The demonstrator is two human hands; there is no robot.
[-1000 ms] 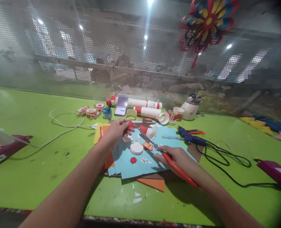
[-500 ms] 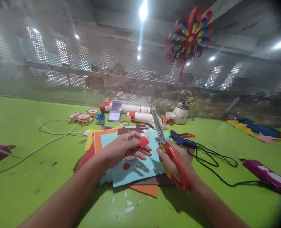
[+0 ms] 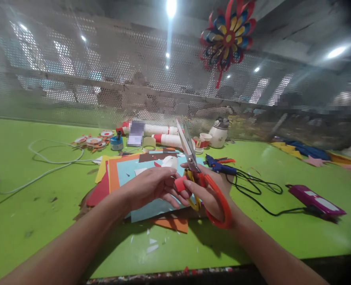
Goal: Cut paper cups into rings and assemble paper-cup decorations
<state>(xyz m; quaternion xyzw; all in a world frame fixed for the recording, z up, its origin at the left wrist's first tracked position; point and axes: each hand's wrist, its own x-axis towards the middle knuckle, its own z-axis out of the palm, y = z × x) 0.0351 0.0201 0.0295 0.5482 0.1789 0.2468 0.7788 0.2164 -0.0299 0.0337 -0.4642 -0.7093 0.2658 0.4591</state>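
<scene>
My left hand (image 3: 153, 186) is closed on a small red paper piece (image 3: 180, 183), with its lower fingers loosely curled. My right hand (image 3: 211, 192) grips a pair of scissors (image 3: 188, 147) with orange and yellow handles, blades pointing up and slightly parted. Its fingertips meet the red piece at the right edge. Beneath both hands lies a stack of coloured paper, with a light blue sheet (image 3: 126, 174) on top and orange, red and yellow sheets below. A rounded white item (image 3: 169, 162) shows just behind my left hand, partly hidden.
A blue glue gun (image 3: 221, 166) lies right of the paper, its black cable near a purple power strip (image 3: 317, 201). Behind are white-and-red rolls (image 3: 169, 141), a phone (image 3: 136, 133), a blue jar (image 3: 116, 143), paper cups (image 3: 205, 139) and a white pot (image 3: 219, 133). Scraps (image 3: 152, 248) lie in front.
My right hand has come left with the scissors, and its fingers now touch the red piece. The view has shifted, so the table's front edge shows.
</scene>
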